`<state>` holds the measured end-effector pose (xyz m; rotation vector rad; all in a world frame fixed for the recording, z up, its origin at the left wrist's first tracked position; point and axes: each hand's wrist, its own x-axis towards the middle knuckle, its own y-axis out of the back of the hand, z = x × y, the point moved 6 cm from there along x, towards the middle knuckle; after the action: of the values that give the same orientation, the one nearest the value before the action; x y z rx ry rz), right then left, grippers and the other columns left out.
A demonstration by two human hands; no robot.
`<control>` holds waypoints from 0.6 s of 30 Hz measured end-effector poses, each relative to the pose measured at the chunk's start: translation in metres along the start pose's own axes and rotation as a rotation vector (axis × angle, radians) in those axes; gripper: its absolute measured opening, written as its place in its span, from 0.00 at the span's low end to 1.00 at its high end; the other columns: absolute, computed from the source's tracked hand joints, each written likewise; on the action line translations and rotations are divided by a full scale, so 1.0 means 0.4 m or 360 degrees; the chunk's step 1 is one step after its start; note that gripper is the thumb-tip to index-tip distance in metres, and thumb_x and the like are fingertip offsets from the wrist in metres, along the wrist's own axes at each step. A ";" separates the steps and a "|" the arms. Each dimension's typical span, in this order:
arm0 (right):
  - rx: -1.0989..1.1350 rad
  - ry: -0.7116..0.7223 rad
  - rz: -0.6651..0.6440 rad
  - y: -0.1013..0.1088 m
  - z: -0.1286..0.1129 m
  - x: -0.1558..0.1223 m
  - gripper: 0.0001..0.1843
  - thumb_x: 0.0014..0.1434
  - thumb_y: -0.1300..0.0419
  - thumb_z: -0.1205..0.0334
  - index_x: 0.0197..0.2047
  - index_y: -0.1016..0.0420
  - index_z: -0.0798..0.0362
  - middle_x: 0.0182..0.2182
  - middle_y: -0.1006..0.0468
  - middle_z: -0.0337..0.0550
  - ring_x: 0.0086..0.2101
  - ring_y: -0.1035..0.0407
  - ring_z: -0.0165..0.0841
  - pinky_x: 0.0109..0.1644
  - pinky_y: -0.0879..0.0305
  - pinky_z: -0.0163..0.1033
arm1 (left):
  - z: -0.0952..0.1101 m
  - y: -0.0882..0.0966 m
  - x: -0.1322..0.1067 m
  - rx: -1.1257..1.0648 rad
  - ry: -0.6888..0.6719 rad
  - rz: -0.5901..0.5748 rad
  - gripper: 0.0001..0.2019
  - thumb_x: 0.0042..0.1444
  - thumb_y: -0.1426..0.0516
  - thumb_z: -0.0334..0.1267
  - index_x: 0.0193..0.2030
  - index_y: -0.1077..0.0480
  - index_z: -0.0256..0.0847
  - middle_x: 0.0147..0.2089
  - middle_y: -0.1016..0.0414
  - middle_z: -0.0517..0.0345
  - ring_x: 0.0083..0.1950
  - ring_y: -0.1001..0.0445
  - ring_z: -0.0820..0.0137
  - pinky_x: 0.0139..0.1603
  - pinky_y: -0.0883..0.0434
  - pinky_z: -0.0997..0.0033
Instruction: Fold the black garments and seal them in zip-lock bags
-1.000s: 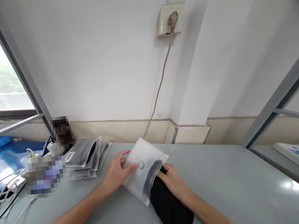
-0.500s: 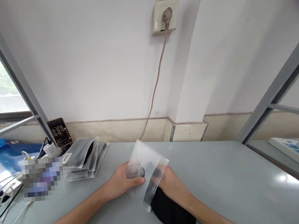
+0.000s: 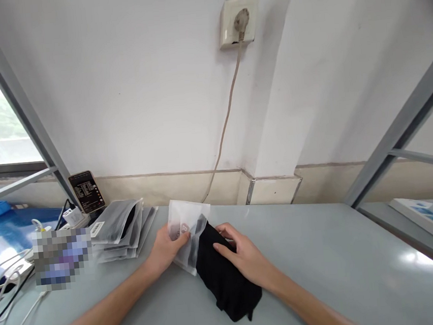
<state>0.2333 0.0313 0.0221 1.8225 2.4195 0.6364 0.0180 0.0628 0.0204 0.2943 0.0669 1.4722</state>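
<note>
My left hand (image 3: 168,249) grips a frosted zip bag (image 3: 185,214) with printed lettering, its thumb lying over the front. The bag's slider edge faces right, against a folded piece of black cloth (image 3: 227,276). One end of the cloth lies at the bag's mouth; how far it reaches inside I cannot tell. My right hand (image 3: 244,254) holds the cloth from its right side, thumb on top and fingers curled round the far edge. The loose end of the cloth hangs toward me, just over the grey table.
Left of my hands lies a stack of filled zip bags (image 3: 119,228). Behind it a phone (image 3: 87,191) leans upright, near a white charger (image 3: 72,215) and cables (image 3: 11,277). A wall socket (image 3: 239,22) has a cord running down behind the table (image 3: 325,254).
My right hand has come out of the bag and now grips the black cloth, which has moved up to the bag's mouth. My left hand has shifted slightly left, turning the bag.
</note>
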 end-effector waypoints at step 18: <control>0.0927 -0.0811 0.0229 0.010 0.078 0.000 0.27 0.62 0.40 0.32 0.42 0.21 0.49 0.33 0.19 0.44 0.32 0.26 0.38 0.33 0.33 0.39 | -0.009 0.031 -0.002 -0.0495 0.0123 0.0334 0.24 0.52 0.30 0.52 0.51 0.21 0.39 0.48 0.15 0.49 0.51 0.18 0.54 0.51 0.24 0.61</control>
<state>0.2454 0.0413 -0.0050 2.0173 2.2541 -0.5425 0.0049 0.0636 0.0198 -0.0095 -0.1344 1.6754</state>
